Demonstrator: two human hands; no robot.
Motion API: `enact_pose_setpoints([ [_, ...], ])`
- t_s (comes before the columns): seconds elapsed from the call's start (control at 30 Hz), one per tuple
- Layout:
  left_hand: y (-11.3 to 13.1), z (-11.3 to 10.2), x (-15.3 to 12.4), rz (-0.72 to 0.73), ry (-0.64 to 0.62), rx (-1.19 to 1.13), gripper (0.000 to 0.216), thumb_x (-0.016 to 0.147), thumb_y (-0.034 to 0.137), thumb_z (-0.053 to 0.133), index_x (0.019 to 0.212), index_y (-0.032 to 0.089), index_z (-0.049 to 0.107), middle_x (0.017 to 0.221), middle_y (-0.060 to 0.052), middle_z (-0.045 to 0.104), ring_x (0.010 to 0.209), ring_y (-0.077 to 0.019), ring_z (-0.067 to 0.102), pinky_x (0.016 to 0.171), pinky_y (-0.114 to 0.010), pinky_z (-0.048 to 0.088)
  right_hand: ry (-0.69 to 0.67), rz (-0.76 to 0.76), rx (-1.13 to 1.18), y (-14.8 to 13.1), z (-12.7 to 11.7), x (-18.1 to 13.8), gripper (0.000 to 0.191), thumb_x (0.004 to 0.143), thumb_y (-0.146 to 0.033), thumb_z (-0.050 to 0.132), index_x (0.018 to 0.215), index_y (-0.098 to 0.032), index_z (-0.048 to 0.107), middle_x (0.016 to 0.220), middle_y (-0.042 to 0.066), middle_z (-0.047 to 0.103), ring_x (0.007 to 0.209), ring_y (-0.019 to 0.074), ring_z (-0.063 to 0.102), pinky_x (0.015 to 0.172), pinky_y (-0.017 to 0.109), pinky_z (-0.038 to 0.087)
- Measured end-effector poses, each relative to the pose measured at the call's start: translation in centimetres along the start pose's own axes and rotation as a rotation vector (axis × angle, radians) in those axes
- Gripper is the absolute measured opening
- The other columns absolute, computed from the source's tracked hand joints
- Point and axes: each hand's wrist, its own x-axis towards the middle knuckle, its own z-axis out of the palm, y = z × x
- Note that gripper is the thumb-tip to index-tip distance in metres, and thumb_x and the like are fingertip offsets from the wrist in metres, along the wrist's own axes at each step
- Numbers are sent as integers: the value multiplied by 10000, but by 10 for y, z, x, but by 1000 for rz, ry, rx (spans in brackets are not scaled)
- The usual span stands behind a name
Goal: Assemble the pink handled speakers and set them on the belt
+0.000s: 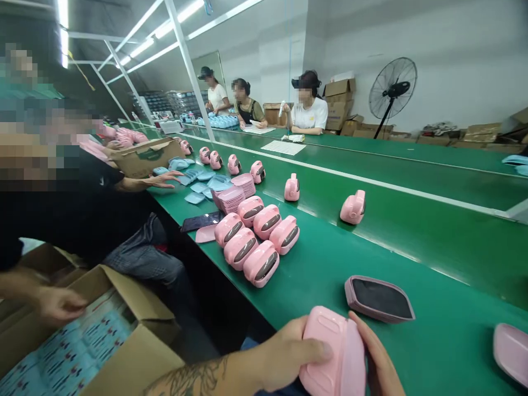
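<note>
A pink plastic housing (348,360) with rounded corners is held at the bottom of the view, near the table's front edge. My left hand (284,352) is closed on its left side, with the thumb lying across the face. From the right, the fingers of my right hand (377,357) press against its other side; part of that hand is cut off by the frame. Just beyond lies a stack of mauve covers (379,300) with a dark top. Several pink handled housings (256,242) with dark windows stand grouped to the left. A mauve cover (511,352) lies at far right.
Pink housings (352,208) stand spaced along the green conveyor (412,231). Stacked mauve covers (229,198), blue covers (198,187) and a phone (201,221) lie farther left. A co-worker (78,203) sits left beside an open carton (136,352). Other people sit across the line.
</note>
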Motion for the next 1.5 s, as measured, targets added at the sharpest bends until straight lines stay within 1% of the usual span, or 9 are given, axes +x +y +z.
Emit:
enact_pose_setpoints([
  [0.1,1,1,2,17,-46,14,657,713,516,927,1230,170,717,1089,-100,751,1026,-275,701,959,-386,517,2,-130,-141,-7,-6,-4,943,735,-656,837,1579,-364,535,1587,122,595,1403,507,600,1090,668,583],
  [0.17,0,1,4,13,-57,17,783,682,503,965,1329,199,644,1183,-108,723,1070,-281,688,935,-382,522,-168,-153,-183,-24,-16,-3,1145,690,-707,866,1664,-337,392,1670,132,497,1462,502,547,1099,646,589],
  [0.27,-1,-4,7,-65,-22,40,998,618,447,1019,1460,244,523,1320,-120,672,1152,-297,662,941,-384,525,-241,-260,-215,-50,-25,4,1171,766,-762,798,1708,-319,262,1750,151,357,1534,473,472,1171,653,523],
  [0.4,0,-9,12,-123,-12,82,1174,611,404,1029,1576,259,377,1429,-144,628,1225,-316,638,998,-423,524,-287,-306,-252,-60,-30,12,1199,788,-781,765,1721,-276,206,1760,186,319,1588,437,401,1245,633,443],
  [0.67,5,-3,15,-176,-50,27,1095,666,385,996,1575,272,395,1419,-134,637,1167,-291,667,922,-383,558,-347,-322,-281,-66,-41,12,1227,794,-677,838,1730,-287,146,1774,186,270,1618,424,346,1274,646,396],
  [0.9,-1,1,21,-168,-55,-23,1029,664,373,1007,1521,287,444,1448,-147,624,1232,-326,664,947,-405,578,-382,-240,-326,-75,-45,9,1216,826,-575,860,1735,-302,99,1784,167,236,1642,401,300,1292,633,382],
  [1.2,0,13,29,-81,-91,-26,729,718,321,946,1358,216,613,1215,-119,728,1042,-284,713,830,-368,581,-345,-248,-359,-87,-46,14,1195,838,-512,871,1733,-346,98,1745,168,304,1617,413,345,1272,663,396],
  [1.33,1,14,29,-86,-71,-30,740,684,295,955,1335,208,614,1257,-130,711,1085,-298,697,854,-376,582,-342,-246,-396,-90,-47,15,1182,840,-542,855,1732,-357,102,1737,170,309,1616,406,346,1274,655,398],
  [1.5,5,17,30,-127,-136,-33,723,701,337,954,1315,182,605,1175,-130,716,1010,-270,697,804,-344,574,-346,-281,-391,-91,-52,17,1188,818,-613,840,1732,-317,142,1726,200,328,1599,416,376,1258,661,418],
])
